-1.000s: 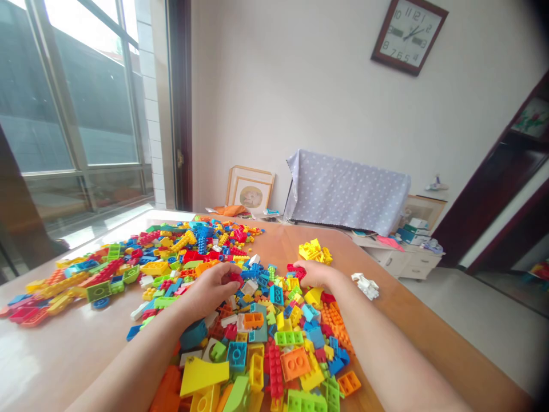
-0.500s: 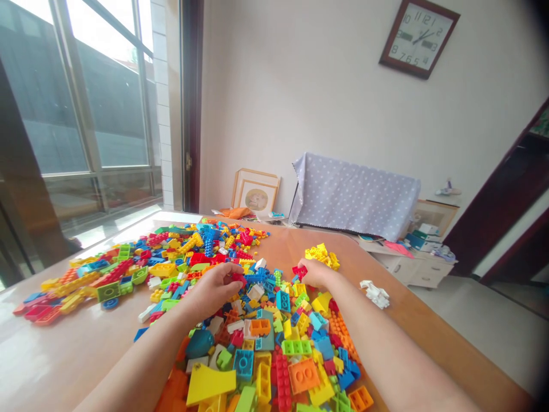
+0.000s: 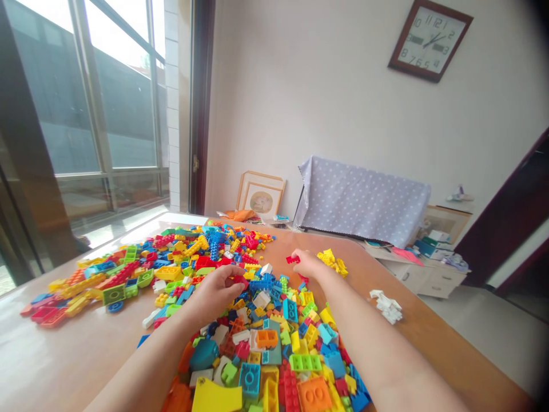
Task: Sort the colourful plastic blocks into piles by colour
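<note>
My left hand [image 3: 217, 292] is over the middle of a big heap of toy building bricks [image 3: 266, 339]. Its fingers are curled around a red brick [image 3: 240, 280], which they partly hide. My right hand [image 3: 307, 264] is farther right, above the heap's far right edge. Between its fingertips is a small red brick [image 3: 293, 260], held clear of the pile. Just below that hand is another red piece [image 3: 303, 279]. A small group of yellow bricks [image 3: 333, 262] lies right beyond my right hand.
A small white brick cluster [image 3: 386, 306] sits apart on the brown table [image 3: 433, 332], right of my right forearm. More mixed bricks [image 3: 128, 269] spread to the far left. Past the table are a cloth-covered object [image 3: 364, 197], a white cabinet [image 3: 433, 280] and leaning picture frames [image 3: 261, 194].
My right hand has risen slightly, lifting the small red brick off the heap. My left hand stays in nearly the same place over the bricks. The view has shifted a little to the left.
</note>
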`<state>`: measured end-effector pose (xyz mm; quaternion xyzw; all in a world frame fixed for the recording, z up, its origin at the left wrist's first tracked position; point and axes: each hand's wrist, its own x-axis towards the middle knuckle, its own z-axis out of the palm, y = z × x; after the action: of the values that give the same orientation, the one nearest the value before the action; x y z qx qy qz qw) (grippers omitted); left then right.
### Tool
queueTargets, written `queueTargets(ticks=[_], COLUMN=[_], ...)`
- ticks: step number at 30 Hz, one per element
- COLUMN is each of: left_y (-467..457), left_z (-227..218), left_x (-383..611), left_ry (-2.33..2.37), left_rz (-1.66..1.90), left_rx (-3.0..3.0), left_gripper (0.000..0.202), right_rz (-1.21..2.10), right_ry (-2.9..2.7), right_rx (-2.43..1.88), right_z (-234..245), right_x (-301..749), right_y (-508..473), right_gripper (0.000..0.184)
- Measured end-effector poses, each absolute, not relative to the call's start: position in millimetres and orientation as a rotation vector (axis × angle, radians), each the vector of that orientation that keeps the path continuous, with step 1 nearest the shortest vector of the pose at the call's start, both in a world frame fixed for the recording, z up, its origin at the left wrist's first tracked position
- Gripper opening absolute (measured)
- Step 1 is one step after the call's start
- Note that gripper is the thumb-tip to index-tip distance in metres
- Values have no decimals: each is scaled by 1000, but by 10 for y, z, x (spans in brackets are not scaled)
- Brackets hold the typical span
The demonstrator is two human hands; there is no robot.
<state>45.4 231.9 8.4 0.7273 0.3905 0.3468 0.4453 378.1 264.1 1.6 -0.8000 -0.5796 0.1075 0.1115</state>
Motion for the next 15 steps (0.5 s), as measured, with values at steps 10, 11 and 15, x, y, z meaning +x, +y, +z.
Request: queueTargets(ticks=[10, 11, 15], left_y=[2337, 2332, 2334], left_z=[39, 41, 21], left_x=[460, 462, 463], left_ry=[1002, 1009, 1012], left_rz=[872, 869, 847], left_rx=[1844, 1848, 1887], left_gripper=[43, 43, 45], right_rz=[604, 598, 567], right_ry=[-1596, -1581, -1545], right_rx=[-2234, -2219, -2205], right_z=[-15, 2, 66], right_x=[3659, 3667, 3684], right_y=[2700, 2683, 2609], right_gripper=[34, 30, 29])
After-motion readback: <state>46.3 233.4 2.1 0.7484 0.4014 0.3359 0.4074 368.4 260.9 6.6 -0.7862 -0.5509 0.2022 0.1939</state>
